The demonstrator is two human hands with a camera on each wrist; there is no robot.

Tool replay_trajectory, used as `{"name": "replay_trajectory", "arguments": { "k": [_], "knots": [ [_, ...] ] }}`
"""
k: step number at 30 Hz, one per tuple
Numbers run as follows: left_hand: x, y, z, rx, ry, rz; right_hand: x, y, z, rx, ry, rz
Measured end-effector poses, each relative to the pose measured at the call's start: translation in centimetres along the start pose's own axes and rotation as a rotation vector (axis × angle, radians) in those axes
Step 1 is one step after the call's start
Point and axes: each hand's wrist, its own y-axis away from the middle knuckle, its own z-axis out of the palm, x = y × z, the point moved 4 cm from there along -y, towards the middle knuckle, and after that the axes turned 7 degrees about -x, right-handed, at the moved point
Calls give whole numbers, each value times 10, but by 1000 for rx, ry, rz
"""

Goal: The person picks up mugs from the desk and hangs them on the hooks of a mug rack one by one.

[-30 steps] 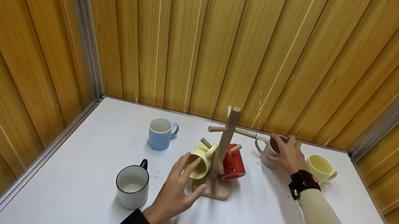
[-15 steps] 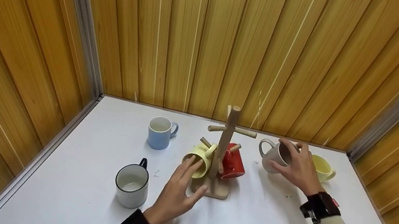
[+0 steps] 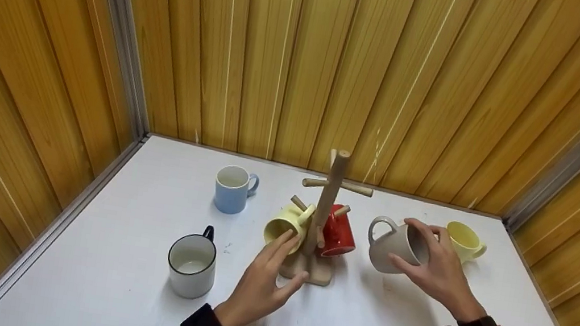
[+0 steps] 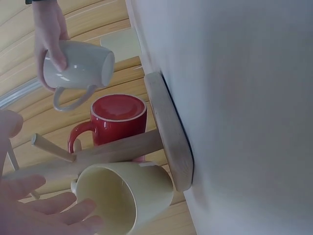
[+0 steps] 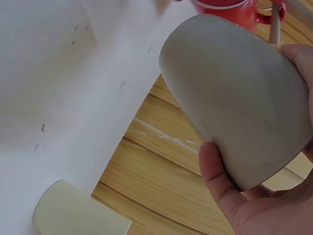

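My right hand (image 3: 440,274) grips a grey mug (image 3: 386,250) near its rim, thumb on one side and fingers on the other. The mug is tilted off the table, its handle towards the wooden mug tree (image 3: 329,192). On the tree's lower pegs hang a pale yellow mug (image 4: 150,190) and a red mug (image 3: 340,234). My left hand (image 3: 261,285) has its fingers stretched out at the mouth of the hanging yellow mug; whether they touch it I cannot tell.
Behind my right hand stands another yellow mug (image 3: 463,242). A blue mug (image 3: 230,199) is at the back left, and a white mug with a black rim (image 3: 191,272) is left of my left hand. Wood-patterned walls (image 3: 310,62) enclose the white table (image 3: 99,249).
My right hand has lifted the grey mug from the back of the table, brought it nearer and tilted it. The left hand has stayed almost in place beside the tree.
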Motion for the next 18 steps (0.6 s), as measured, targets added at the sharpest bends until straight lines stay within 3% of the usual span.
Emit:
{"name": "replay_trajectory", "arguments": {
  "k": [9, 18],
  "knots": [
    [10, 0, 9, -5, 36, 39, -29, 19, -4, -15, -103, -29],
    [19, 2, 25, -162, 184, 29, -57, 34, 10, -79, -230, -76]
  ]
}}
